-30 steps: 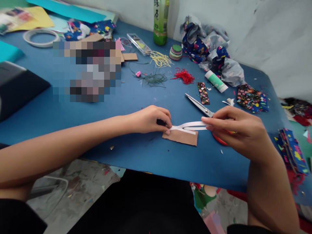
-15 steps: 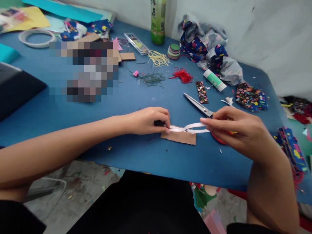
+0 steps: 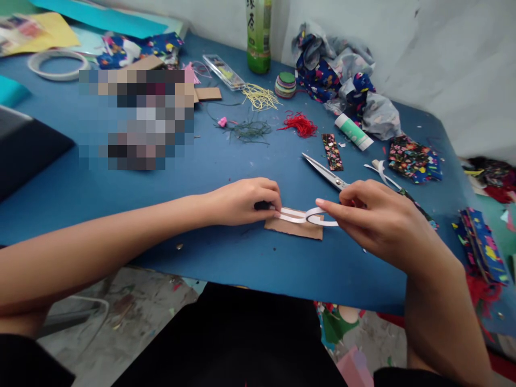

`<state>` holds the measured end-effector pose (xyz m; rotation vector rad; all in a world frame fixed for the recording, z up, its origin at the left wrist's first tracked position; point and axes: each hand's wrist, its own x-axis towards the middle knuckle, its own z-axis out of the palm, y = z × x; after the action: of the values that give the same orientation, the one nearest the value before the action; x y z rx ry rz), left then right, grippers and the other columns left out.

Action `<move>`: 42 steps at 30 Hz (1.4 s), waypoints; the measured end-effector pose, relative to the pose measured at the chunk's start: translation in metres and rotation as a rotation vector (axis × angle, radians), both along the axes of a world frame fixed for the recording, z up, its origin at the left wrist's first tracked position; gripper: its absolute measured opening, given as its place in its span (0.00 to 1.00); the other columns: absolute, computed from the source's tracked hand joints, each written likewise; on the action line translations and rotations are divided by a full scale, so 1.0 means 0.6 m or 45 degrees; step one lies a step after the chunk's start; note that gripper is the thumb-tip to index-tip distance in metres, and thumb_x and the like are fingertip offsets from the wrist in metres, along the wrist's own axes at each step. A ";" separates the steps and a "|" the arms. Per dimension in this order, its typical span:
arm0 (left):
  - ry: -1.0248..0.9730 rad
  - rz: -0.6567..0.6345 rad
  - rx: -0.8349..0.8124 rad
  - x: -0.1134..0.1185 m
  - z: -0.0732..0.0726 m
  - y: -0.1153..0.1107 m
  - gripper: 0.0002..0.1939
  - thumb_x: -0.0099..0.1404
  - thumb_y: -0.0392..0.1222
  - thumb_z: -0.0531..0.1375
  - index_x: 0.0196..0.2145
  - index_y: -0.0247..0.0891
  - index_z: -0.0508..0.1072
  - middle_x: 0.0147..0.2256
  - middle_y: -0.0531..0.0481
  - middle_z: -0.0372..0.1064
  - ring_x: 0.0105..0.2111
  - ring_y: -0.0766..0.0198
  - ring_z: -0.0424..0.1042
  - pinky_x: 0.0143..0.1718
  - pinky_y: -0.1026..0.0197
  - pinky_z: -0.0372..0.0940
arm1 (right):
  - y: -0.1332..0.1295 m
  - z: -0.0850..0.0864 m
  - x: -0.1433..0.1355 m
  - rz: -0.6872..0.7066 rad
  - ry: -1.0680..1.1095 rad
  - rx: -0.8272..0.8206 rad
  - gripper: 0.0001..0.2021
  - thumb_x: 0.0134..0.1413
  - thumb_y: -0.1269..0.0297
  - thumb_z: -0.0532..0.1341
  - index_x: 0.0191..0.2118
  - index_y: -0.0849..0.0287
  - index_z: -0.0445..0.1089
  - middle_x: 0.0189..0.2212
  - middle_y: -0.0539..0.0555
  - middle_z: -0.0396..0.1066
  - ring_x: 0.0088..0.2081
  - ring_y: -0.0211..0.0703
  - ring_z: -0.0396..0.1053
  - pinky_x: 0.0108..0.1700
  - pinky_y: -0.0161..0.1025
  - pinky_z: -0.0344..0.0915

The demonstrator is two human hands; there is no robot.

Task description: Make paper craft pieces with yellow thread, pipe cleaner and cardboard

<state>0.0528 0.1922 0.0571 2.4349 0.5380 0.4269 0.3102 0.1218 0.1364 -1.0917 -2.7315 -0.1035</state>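
A small brown piece of cardboard point(image 3: 300, 231) lies flat near the table's front edge. White tape strip point(image 3: 293, 217) runs along its upper part, from under the fingertips of my left hand point(image 3: 252, 200) to a thin roll of white tape point(image 3: 328, 222). My left hand is closed, pinching the strip's end at the cardboard's left side. On the right, my right hand point(image 3: 379, 220) grips the roll, partly hiding it; its index finger extends over the ring. Behind that hand, scissors point(image 3: 324, 169) lie with blades pointing up-left, their handles covered.
A glue stick point(image 3: 355, 132), a floral strip point(image 3: 332, 152), red threads point(image 3: 299, 124) and crumpled fabric point(image 3: 322, 75) lie beyond my hands. Farther back stands a green bottle point(image 3: 258, 43). A larger tape roll point(image 3: 36, 72) is at left; fabric-covered pieces point(image 3: 479, 244) are at right.
My right hand has moved slightly left and the tape roll has tilted lower, closer to the cardboard. The strip now lies nearer the cardboard's surface. My left hand has stayed in place.
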 end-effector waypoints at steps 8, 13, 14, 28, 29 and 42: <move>-0.008 0.010 0.076 0.002 -0.003 -0.003 0.10 0.64 0.45 0.59 0.35 0.37 0.74 0.36 0.47 0.69 0.36 0.64 0.68 0.38 0.63 0.62 | -0.005 -0.001 -0.005 0.057 0.009 0.079 0.19 0.61 0.74 0.53 0.52 0.44 0.67 0.36 0.52 0.67 0.35 0.40 0.65 0.39 0.39 0.65; -0.018 0.042 0.142 0.003 -0.004 -0.008 0.09 0.65 0.44 0.58 0.36 0.38 0.75 0.36 0.48 0.71 0.36 0.64 0.69 0.37 0.64 0.62 | -0.003 -0.001 0.000 0.096 0.090 0.125 0.18 0.59 0.76 0.54 0.49 0.46 0.69 0.37 0.52 0.67 0.37 0.40 0.65 0.40 0.38 0.65; -0.022 0.048 0.146 0.003 -0.004 -0.008 0.09 0.65 0.43 0.58 0.36 0.38 0.76 0.36 0.48 0.71 0.36 0.64 0.69 0.37 0.64 0.62 | -0.003 -0.001 0.001 0.098 0.103 0.138 0.18 0.59 0.76 0.54 0.49 0.46 0.70 0.37 0.52 0.67 0.37 0.40 0.65 0.40 0.39 0.65; -0.062 0.030 0.009 0.006 -0.010 -0.002 0.07 0.64 0.41 0.59 0.35 0.39 0.77 0.36 0.49 0.69 0.36 0.64 0.69 0.39 0.63 0.62 | -0.001 0.010 0.003 0.096 0.042 0.058 0.16 0.60 0.74 0.52 0.45 0.50 0.72 0.35 0.54 0.66 0.35 0.41 0.64 0.36 0.39 0.63; -0.063 0.020 0.008 0.006 -0.010 -0.001 0.08 0.64 0.42 0.59 0.36 0.39 0.77 0.36 0.48 0.70 0.36 0.64 0.69 0.39 0.63 0.62 | -0.002 0.010 0.002 0.085 0.038 0.041 0.16 0.60 0.74 0.52 0.45 0.50 0.72 0.35 0.54 0.67 0.35 0.42 0.65 0.36 0.39 0.63; -0.060 0.000 0.089 0.004 -0.013 -0.002 0.10 0.66 0.44 0.57 0.37 0.40 0.78 0.36 0.47 0.69 0.36 0.64 0.68 0.38 0.63 0.62 | -0.003 0.005 0.003 0.064 0.041 -0.032 0.16 0.61 0.73 0.51 0.45 0.51 0.73 0.36 0.55 0.67 0.36 0.42 0.66 0.36 0.38 0.63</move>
<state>0.0551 0.1912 0.0491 2.4847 0.5114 0.5096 0.3121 0.1201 0.1397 -1.0219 -2.7367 -0.0436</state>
